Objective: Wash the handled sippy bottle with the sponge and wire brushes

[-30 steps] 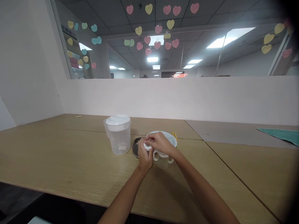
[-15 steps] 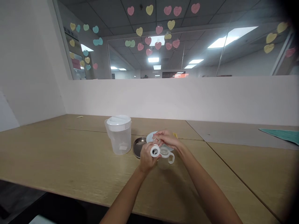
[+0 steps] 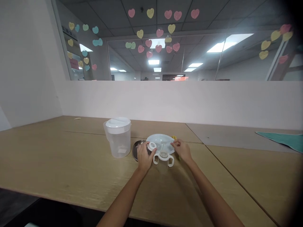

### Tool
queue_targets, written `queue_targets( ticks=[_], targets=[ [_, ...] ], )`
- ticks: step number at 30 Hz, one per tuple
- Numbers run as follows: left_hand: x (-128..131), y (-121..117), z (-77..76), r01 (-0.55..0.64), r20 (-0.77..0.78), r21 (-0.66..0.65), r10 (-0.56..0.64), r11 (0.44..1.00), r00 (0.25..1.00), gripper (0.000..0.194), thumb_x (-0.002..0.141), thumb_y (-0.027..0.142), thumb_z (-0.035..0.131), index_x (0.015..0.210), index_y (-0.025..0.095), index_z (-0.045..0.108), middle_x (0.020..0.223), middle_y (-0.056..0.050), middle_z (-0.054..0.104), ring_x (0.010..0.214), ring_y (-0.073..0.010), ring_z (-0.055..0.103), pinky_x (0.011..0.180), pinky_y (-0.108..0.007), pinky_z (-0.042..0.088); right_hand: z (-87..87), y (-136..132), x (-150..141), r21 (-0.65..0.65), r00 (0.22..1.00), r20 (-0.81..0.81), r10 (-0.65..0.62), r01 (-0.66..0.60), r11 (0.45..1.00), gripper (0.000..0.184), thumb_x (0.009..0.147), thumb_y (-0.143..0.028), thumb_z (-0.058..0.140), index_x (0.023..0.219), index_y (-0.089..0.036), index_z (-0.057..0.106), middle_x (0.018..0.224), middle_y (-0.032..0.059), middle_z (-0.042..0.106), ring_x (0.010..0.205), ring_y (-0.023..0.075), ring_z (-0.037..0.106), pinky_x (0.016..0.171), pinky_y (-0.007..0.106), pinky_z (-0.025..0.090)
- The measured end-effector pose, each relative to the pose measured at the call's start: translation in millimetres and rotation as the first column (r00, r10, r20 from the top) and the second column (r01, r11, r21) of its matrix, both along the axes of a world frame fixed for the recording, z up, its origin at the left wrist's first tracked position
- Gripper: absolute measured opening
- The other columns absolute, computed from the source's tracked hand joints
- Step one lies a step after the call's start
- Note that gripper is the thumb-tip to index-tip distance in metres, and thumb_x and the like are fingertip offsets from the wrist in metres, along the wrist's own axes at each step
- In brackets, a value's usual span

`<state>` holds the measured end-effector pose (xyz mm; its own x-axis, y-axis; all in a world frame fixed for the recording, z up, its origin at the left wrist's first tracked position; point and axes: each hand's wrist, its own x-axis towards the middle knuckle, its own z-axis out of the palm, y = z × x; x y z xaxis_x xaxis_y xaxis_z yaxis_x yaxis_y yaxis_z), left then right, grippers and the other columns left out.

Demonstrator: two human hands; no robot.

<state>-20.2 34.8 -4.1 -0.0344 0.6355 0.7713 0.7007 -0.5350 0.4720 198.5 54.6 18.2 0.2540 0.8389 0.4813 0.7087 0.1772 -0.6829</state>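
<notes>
My left hand (image 3: 145, 156) grips a white ring-shaped bottle cap (image 3: 151, 146), with something clear beside its right edge. My right hand (image 3: 181, 149) is closed in a pinch on a thin, pale stick (image 3: 167, 142) that points left toward the cap; its exact kind is too small to tell. Between and just below the hands stands a clear baby bottle (image 3: 163, 165) with two white handles, upright and with its top uncovered. Behind both hands lies a white plate (image 3: 159, 137). A round metal dish (image 3: 136, 151) is partly covered by my left hand.
A clear plastic pitcher (image 3: 120, 143) with a white lid stands left of the dish. Something yellow (image 3: 174, 137) shows behind the plate's right edge. On the far right lies a green cloth (image 3: 281, 138). A white wall (image 3: 161, 99) rises behind the wooden table (image 3: 71, 164).
My hands have drawn apart, the right one moving right with the thin stick. The cap has tilted and moved slightly up and left, leaving both bottle handles and more of the plate visible.
</notes>
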Motion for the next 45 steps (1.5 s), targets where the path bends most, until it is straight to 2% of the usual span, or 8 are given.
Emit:
queue_targets(
  ticks=[5, 9, 14, 25, 33, 40, 43, 45],
  targets=[
    [6.5, 5.5, -7.4, 0.004, 0.034, -0.072, -0.001, 0.997, 0.999, 0.037, 0.078, 0.050, 0.054, 0.096, 0.018, 0.052, 0.099, -0.007, 0.060, 0.096, -0.0228, 0.054, 0.087, -0.039, 0.038, -18.6, 0.0, -5.5, 0.012, 0.992, 0.123, 0.016, -0.018, 1.000, 0.027, 0.080, -0.039, 0.050, 0.090, -0.019, 0.065, 0.080, 0.0056, 0.066, 0.079, 0.0201, 0.060, 0.067, 0.028, 0.041],
    [5.0, 7.8, -9.7, -0.014, -0.033, -0.135, 0.010, 0.991, 0.999, 0.034, 0.083, 0.046, 0.048, 0.101, 0.018, 0.055, 0.102, -0.007, 0.062, 0.101, -0.0233, 0.052, 0.088, -0.040, 0.037, -24.4, 1.3, -14.8, 0.030, 0.965, 0.257, 0.061, -0.071, 0.997, 0.036, 0.088, -0.036, 0.039, 0.108, -0.017, 0.062, 0.090, 0.0093, 0.065, 0.091, 0.0228, 0.056, 0.078, 0.031, 0.041],
    [4.8, 9.5, -10.4, 0.019, -0.126, -0.133, -0.036, 0.991, 0.991, 0.036, 0.089, 0.042, 0.036, 0.107, 0.021, 0.058, 0.106, -0.007, 0.062, 0.107, -0.0233, 0.048, 0.089, -0.041, 0.035, -32.6, 0.7, -19.8, 0.040, 0.964, 0.248, 0.100, -0.113, 0.993, 0.042, 0.093, -0.032, 0.027, 0.119, -0.014, 0.055, 0.100, 0.0126, 0.062, 0.100, 0.0225, 0.053, 0.086, 0.033, 0.040],
    [5.6, 10.8, -15.6, -0.002, -0.162, -0.054, -0.007, 0.999, 0.987, 0.033, 0.088, 0.040, 0.039, 0.107, 0.024, 0.061, 0.110, -0.006, 0.061, 0.108, -0.0228, 0.047, 0.092, -0.041, 0.036, -31.4, 0.7, -20.4, 0.041, 0.960, 0.260, 0.105, -0.120, 0.992, 0.036, 0.092, -0.026, 0.029, 0.092, -0.016, 0.064, 0.083, 0.0078, 0.064, 0.088, 0.0198, 0.054, 0.081, 0.031, 0.040],
    [5.0, -8.1, 1.1, 0.080, -0.134, -0.012, -0.081, 0.997, 0.988, 0.033, 0.092, 0.032, 0.030, 0.113, 0.023, 0.055, 0.113, -0.005, 0.059, 0.109, -0.0188, 0.047, 0.096, -0.037, 0.031, -34.2, 0.8, -17.7, 0.125, 0.968, 0.238, 0.079, -0.111, 0.986, 0.037, 0.092, -0.029, 0.029, 0.086, -0.016, 0.063, 0.087, 0.0084, 0.064, 0.086, 0.0207, 0.055, 0.079, 0.031, 0.041],
    [3.7, -22.2, 8.8, 0.331, -0.308, -0.019, -0.320, 0.944, 0.896, 0.036, 0.089, 0.039, 0.038, 0.116, 0.019, 0.051, 0.111, -0.007, 0.060, 0.104, -0.0196, 0.050, 0.092, -0.034, 0.032, -35.7, 0.0, -4.0, 0.321, 0.994, 0.094, -0.057, 0.024, 0.947, 0.036, 0.090, -0.031, 0.029, 0.095, -0.013, 0.060, 0.095, 0.0112, 0.062, 0.092, 0.0210, 0.053, 0.085, 0.032, 0.038],
    [4.8, -23.0, 7.8, 0.372, -0.342, -0.074, -0.374, 0.925, 0.862, 0.041, 0.087, 0.043, 0.040, 0.119, 0.019, 0.049, 0.110, -0.008, 0.060, 0.102, -0.0207, 0.051, 0.090, -0.035, 0.033, -39.9, 3.5, 6.4, 0.258, 0.984, 0.046, -0.169, 0.152, 0.954, 0.035, 0.087, -0.028, 0.032, 0.103, -0.010, 0.058, 0.100, 0.0125, 0.062, 0.095, 0.0215, 0.053, 0.084, 0.031, 0.038],
    [5.5, -22.0, 6.5, 0.366, -0.347, -0.096, -0.376, 0.926, 0.859, 0.043, 0.087, 0.044, 0.041, 0.120, 0.019, 0.049, 0.109, -0.007, 0.060, 0.100, -0.0209, 0.051, 0.089, -0.036, 0.033, -45.1, 6.2, 12.0, 0.113, 0.961, 0.120, -0.248, 0.235, 0.965, 0.036, 0.085, -0.025, 0.035, 0.111, -0.008, 0.054, 0.106, 0.0137, 0.060, 0.099, 0.0218, 0.053, 0.083, 0.029, 0.038]
  ],
)
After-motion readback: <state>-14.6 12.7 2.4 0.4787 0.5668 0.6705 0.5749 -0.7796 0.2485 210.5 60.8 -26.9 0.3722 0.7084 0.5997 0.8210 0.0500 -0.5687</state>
